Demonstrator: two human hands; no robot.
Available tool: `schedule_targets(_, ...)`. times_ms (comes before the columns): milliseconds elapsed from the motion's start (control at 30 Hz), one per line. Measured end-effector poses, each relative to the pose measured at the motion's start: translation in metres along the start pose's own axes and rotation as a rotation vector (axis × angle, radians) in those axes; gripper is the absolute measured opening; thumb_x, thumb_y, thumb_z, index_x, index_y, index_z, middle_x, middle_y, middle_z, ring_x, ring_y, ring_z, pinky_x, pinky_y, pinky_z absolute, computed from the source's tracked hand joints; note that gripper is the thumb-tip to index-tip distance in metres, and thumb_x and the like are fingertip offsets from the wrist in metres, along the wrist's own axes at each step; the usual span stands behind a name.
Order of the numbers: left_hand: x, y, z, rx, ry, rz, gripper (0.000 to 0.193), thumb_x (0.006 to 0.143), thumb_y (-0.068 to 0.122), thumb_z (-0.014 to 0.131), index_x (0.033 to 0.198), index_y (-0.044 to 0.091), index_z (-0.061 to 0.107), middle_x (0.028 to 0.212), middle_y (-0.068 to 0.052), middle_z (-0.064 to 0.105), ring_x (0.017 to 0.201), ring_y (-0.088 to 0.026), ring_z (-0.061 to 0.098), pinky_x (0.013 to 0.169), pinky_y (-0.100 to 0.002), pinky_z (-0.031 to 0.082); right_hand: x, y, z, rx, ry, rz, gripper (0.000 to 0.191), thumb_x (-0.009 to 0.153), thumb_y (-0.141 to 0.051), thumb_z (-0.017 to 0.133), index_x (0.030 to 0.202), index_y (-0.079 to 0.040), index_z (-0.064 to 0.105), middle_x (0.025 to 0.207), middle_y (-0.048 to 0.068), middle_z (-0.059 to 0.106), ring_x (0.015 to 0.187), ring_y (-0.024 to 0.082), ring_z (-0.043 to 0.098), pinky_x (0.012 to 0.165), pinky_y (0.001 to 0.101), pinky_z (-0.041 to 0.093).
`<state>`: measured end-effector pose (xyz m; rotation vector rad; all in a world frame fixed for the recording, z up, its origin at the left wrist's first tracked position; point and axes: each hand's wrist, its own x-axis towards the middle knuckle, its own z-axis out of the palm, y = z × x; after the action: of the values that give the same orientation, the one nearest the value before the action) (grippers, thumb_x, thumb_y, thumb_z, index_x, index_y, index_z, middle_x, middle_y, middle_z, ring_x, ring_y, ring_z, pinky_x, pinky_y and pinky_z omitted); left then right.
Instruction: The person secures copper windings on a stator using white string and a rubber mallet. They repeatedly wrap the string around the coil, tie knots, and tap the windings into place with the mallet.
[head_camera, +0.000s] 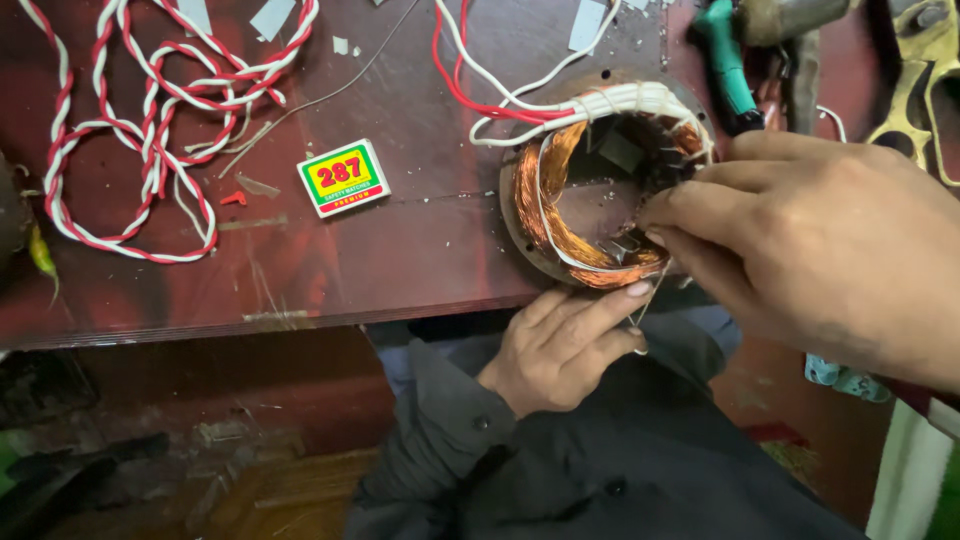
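A round motor stator (600, 190) with copper windings lies at the front edge of a dark red wooden table (420, 250). White binding runs along its top arc. My right hand (800, 250) reaches in from the right, fingertips pinched at the stator's near right rim on a thin white thread. My left hand (565, 350) sits just below the table edge under the stator, fingers curled, pinching the thread's lower end (640, 320). Red and white leads (480, 80) run from the stator toward the back.
A small matchbox (344, 178) lies left of the stator. Twisted red-and-white wire (130, 130) is coiled at the far left. Green-handled pliers (728, 65) and brass parts (915, 80) sit at the back right. My dark-clothed lap is below the table.
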<state>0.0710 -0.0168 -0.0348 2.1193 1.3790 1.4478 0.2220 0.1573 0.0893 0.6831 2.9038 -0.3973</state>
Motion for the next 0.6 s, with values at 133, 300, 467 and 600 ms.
schedule_targets(133,0.009,0.001,-0.004,-0.013,-0.034,0.001,0.017,0.098,0.006,0.077,0.109,-0.004,0.069,0.138,-0.018,0.061,0.121,-0.029,0.068,0.102,-0.04,0.058,-0.003,-0.008,-0.002,0.187,0.007,0.151,0.027,0.095,-0.025,0.073,0.12,-0.014,0.076,0.086,0.006,0.073,0.075,0.025,0.069,0.061,0.0373,0.055)
schedule_targets(300,0.011,0.001,0.0,-0.052,0.009,-0.024,0.018,0.098,0.0,0.079,0.112,-0.006,0.07,0.136,-0.014,0.063,0.124,-0.029,0.068,0.108,-0.039,0.058,-0.027,-0.05,0.008,0.259,0.259,0.084,0.045,0.086,-0.023,0.074,0.125,-0.002,0.067,0.093,0.011,0.071,0.072,0.026,0.067,0.061,0.0372,0.052)
schedule_targets(467,0.002,-0.002,0.009,-0.045,0.082,0.046,0.025,0.091,-0.005,0.082,0.114,-0.001,0.072,0.13,-0.009,0.063,0.123,-0.026,0.066,0.11,-0.04,0.055,-0.055,-0.065,0.024,0.285,0.341,-0.662,0.036,0.086,-0.023,0.071,0.117,-0.006,0.071,0.085,0.005,0.067,0.066,0.016,0.065,0.059,0.0286,0.052)
schedule_targets(600,-0.002,-0.007,0.017,-0.054,0.132,0.014,0.028,0.085,-0.006,0.084,0.11,0.001,0.074,0.127,-0.009,0.061,0.12,-0.026,0.065,0.11,-0.041,0.055,-0.05,-0.057,0.032,0.215,0.482,0.01,0.017,0.092,-0.007,0.075,0.107,-0.006,0.068,0.09,0.009,0.067,0.071,0.025,0.065,0.062,0.037,0.051)
